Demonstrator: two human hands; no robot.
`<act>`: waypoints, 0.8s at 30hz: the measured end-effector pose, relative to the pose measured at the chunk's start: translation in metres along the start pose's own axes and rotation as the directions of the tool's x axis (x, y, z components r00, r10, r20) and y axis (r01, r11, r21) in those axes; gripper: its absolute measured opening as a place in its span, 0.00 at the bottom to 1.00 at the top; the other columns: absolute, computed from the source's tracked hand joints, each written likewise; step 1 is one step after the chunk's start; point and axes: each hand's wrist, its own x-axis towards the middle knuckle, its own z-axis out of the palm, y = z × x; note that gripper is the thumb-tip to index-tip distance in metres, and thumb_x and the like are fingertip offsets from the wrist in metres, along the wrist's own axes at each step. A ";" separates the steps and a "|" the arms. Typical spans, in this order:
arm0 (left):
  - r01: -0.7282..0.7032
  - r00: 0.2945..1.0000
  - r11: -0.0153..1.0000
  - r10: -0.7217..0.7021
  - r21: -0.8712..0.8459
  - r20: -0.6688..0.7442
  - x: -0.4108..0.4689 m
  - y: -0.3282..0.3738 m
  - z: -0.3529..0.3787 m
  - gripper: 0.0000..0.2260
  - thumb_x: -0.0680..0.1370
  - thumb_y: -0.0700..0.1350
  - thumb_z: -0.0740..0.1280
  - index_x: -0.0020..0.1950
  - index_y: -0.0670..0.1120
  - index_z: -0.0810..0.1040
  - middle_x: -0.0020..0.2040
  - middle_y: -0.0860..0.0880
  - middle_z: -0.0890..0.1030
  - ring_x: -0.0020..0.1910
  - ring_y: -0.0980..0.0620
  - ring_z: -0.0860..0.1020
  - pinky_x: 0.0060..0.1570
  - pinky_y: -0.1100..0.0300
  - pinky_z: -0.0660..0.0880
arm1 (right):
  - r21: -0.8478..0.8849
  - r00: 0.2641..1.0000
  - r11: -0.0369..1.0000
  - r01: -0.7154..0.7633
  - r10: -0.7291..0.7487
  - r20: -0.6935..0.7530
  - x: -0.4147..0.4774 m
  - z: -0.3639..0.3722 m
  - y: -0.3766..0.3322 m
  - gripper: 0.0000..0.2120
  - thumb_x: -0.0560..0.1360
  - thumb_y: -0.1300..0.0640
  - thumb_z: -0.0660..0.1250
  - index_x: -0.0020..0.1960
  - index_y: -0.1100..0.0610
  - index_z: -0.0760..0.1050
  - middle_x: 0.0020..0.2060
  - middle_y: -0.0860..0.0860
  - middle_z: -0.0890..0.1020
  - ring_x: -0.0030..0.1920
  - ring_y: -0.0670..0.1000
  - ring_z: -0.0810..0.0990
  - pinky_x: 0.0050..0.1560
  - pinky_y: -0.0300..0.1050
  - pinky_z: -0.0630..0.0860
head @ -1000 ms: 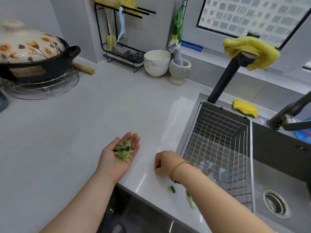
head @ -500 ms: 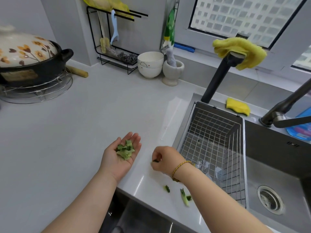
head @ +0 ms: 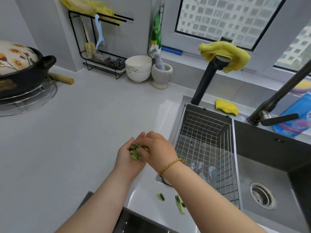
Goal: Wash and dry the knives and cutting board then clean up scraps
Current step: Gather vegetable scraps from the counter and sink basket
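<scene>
Cupping a small heap of green scraps point(head: 135, 153), the left hand point(head: 127, 163) lies palm up just above the countertop point(head: 75, 140), its fingers curled up round the heap. The right hand point(head: 157, 148) lies over it from the sink side, back upward, with its fingers bent down onto the heap. Its fingertips are hidden behind the knuckles, so I cannot tell whether they pinch a piece or only touch the pile. A braided bracelet point(head: 170, 166) sits on the right wrist. Nearer the person than the two hands, beside the right forearm, a few loose scraps point(head: 160, 197) lie apart from one another near the counter's front edge. Just beside the right hand, on its outer side, a wire basket point(head: 207, 145) sits in the sink point(head: 269, 167).
</scene>
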 end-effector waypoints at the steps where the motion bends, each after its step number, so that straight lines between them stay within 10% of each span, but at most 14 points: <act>1: -0.014 1.000 1.000 0.014 0.005 -0.005 0.000 -0.002 0.002 0.21 0.82 0.43 0.51 0.37 0.40 0.78 0.29 0.46 0.81 0.28 0.53 0.81 0.27 0.65 0.77 | 0.004 1.000 1.000 -0.013 0.013 -0.016 0.000 -0.001 0.001 0.14 0.76 0.57 0.60 0.61 0.52 0.74 0.55 0.50 0.75 0.58 0.50 0.71 0.50 0.39 0.66; 4: -0.015 1.000 1.000 0.015 -0.018 0.002 0.002 -0.007 0.007 0.28 0.81 0.43 0.52 0.27 0.40 0.80 0.28 0.46 0.81 0.27 0.53 0.81 0.26 0.65 0.77 | 0.046 0.993 0.997 -0.064 0.068 -0.098 -0.001 -0.005 0.006 0.09 0.75 0.56 0.62 0.54 0.54 0.76 0.51 0.49 0.78 0.53 0.49 0.75 0.47 0.38 0.68; 11: 0.057 0.998 0.997 -0.056 -0.054 0.029 0.012 -0.014 0.010 0.17 0.81 0.45 0.52 0.45 0.39 0.77 0.36 0.42 0.83 0.32 0.49 0.83 0.31 0.60 0.80 | 0.085 0.994 0.996 -0.039 0.047 -0.101 -0.008 -0.005 0.017 0.12 0.77 0.56 0.61 0.56 0.54 0.79 0.53 0.53 0.79 0.55 0.52 0.74 0.49 0.42 0.68; 17: 0.046 0.996 0.987 -0.034 -0.154 0.079 0.013 -0.016 0.012 0.26 0.81 0.43 0.53 0.32 0.35 0.82 0.37 0.39 0.83 0.34 0.45 0.83 0.32 0.54 0.81 | 0.231 0.955 0.959 -0.162 0.212 -0.209 -0.027 -0.010 0.038 0.10 0.76 0.57 0.64 0.55 0.55 0.79 0.46 0.48 0.79 0.42 0.45 0.73 0.46 0.36 0.68; 24: -0.010 0.997 0.991 0.021 -0.137 0.075 0.001 -0.014 0.006 0.24 0.80 0.43 0.54 0.32 0.36 0.83 0.37 0.41 0.83 0.35 0.46 0.83 0.34 0.55 0.81 | -0.044 0.900 0.942 -0.332 0.330 0.285 -0.063 0.012 0.047 0.04 0.73 0.54 0.65 0.48 0.49 0.75 0.52 0.48 0.76 0.56 0.50 0.75 0.56 0.41 0.71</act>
